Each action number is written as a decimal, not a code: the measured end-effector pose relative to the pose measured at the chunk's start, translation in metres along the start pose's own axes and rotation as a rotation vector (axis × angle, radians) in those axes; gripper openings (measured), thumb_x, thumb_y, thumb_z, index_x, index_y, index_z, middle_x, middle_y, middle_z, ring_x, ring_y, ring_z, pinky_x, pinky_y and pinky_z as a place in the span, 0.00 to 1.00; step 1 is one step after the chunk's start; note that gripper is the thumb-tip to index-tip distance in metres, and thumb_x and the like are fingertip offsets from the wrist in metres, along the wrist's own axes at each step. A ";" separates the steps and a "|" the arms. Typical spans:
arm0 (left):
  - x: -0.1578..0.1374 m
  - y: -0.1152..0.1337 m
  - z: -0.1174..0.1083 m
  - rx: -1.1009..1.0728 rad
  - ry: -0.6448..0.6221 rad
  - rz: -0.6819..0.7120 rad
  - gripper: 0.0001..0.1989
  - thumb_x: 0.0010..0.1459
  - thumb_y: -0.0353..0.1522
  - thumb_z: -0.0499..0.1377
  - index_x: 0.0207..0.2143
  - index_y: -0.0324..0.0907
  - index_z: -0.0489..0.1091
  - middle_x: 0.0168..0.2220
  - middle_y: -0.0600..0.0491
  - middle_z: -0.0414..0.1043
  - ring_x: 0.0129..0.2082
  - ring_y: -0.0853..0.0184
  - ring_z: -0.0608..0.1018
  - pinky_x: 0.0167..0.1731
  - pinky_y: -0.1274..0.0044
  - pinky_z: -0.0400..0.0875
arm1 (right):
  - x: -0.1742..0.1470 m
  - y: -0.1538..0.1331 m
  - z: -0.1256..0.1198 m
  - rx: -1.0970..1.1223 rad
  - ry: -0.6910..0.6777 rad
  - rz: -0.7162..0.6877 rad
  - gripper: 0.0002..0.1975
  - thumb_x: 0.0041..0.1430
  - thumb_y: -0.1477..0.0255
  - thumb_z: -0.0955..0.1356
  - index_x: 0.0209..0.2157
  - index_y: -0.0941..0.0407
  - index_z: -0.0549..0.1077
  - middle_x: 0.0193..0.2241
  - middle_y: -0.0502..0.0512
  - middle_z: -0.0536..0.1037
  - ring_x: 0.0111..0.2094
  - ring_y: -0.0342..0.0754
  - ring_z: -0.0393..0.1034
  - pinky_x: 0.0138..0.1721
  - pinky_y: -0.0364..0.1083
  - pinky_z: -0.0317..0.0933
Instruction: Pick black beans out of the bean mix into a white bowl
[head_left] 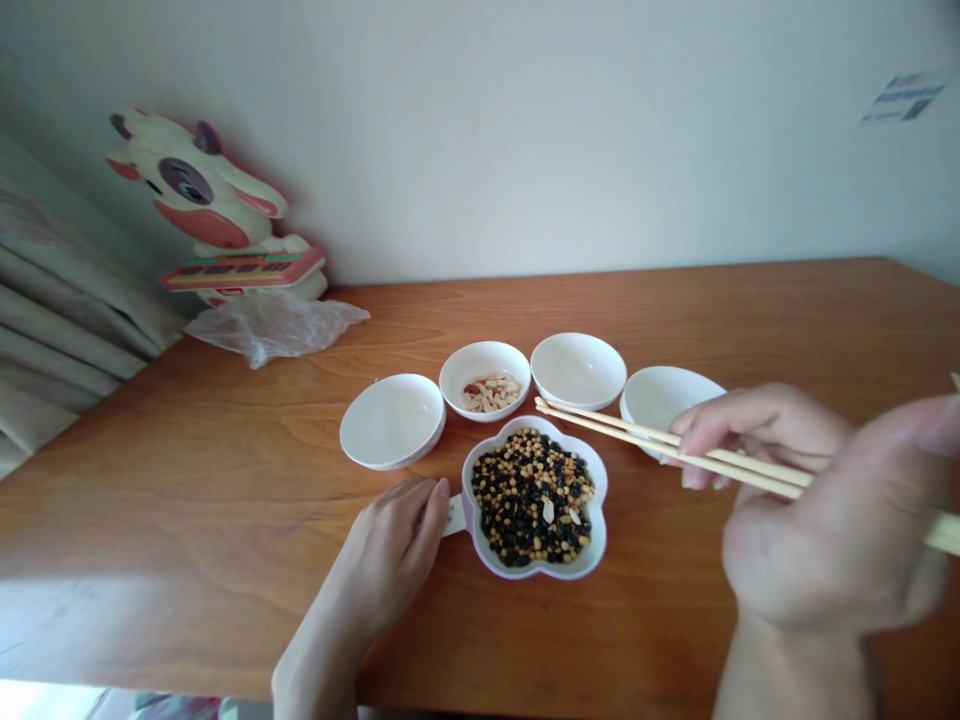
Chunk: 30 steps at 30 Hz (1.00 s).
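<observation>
My left hand (401,535) is closed round the handle of a flower-shaped bowl (598,515) at the middle of the table. Mixed black and yellow beans (525,490) fill this bowl, with a few pale flat pieces (548,511) on top. A pair of wooden chopsticks (637,436) is held in my right hand (817,490); their tips are close together over the gap between the flower-shaped bowl and the white bowls behind, and I see nothing between them. One white bowl (454,364) contains pale flakes (491,393) and a reddish piece.
White bowls stand in an arc behind: one at left (392,420), one at back (577,370), one at right (660,390), partly hidden by my right hand. A cow-shaped toy keyboard (240,220) and clear plastic bag (285,325) sit at the table's (225,480) back left, by a curtain (60,300).
</observation>
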<state>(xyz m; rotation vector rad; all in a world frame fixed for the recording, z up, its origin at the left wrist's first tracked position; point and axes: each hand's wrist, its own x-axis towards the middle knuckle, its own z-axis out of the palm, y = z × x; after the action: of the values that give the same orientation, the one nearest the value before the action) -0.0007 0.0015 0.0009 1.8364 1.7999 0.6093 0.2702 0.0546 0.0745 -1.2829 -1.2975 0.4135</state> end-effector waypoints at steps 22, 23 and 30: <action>-0.001 0.004 -0.002 0.004 0.009 -0.004 0.18 0.72 0.40 0.46 0.36 0.44 0.72 0.39 0.49 0.79 0.38 0.61 0.78 0.41 0.73 0.67 | 0.007 -0.002 0.007 0.002 -0.363 0.177 0.43 0.63 0.38 0.45 0.19 0.53 0.71 0.16 0.52 0.70 0.20 0.45 0.64 0.21 0.48 0.55; -0.001 0.004 -0.002 0.003 0.011 -0.004 0.18 0.72 0.40 0.46 0.35 0.44 0.72 0.38 0.49 0.79 0.37 0.61 0.78 0.41 0.73 0.67 | 0.008 0.001 0.007 0.000 -0.382 0.201 0.44 0.62 0.38 0.43 0.19 0.53 0.70 0.16 0.53 0.70 0.19 0.45 0.64 0.21 0.48 0.54; 0.000 0.003 -0.001 0.005 -0.006 -0.006 0.20 0.73 0.41 0.45 0.34 0.44 0.71 0.36 0.50 0.79 0.35 0.62 0.77 0.38 0.73 0.65 | 0.002 0.012 0.019 0.002 -0.427 0.208 0.44 0.63 0.40 0.40 0.20 0.54 0.68 0.17 0.53 0.68 0.19 0.44 0.63 0.21 0.44 0.56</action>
<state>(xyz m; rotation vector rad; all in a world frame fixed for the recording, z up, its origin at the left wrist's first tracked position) 0.0013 0.0017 0.0034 1.8332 1.8040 0.5966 0.2590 0.0684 0.0608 -1.3802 -1.5164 0.8722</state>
